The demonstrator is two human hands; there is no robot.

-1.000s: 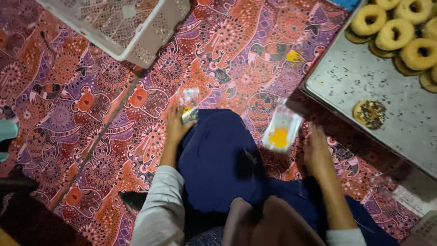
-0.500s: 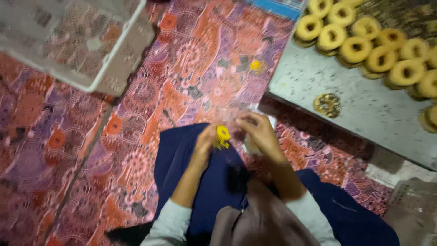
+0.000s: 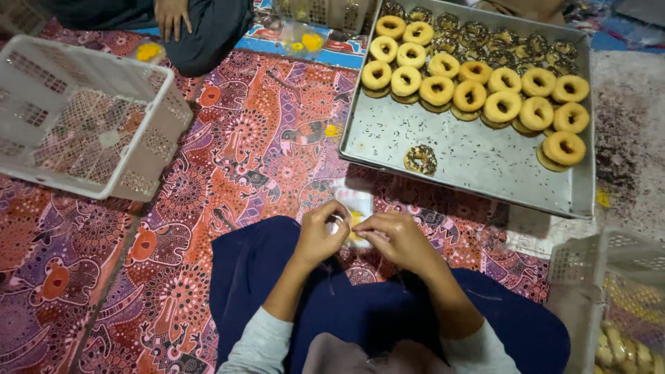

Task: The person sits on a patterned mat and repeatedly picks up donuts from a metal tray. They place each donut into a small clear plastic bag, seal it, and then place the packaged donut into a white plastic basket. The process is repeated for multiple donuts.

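Pinching a small clear bag (image 3: 355, 220) between left hand (image 3: 320, 234) and right hand (image 3: 396, 239), fingertips meeting over the lap, bag poking toward twelve o'clock, equally near both, tray (image 3: 478, 163) lying beyond at one.

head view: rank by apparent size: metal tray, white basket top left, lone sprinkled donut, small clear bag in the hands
1. metal tray
2. white basket, partly cut off by the frame, so its full extent is unsure
3. small clear bag, mostly hidden by the hands, roughly on par with
4. sprinkled donut
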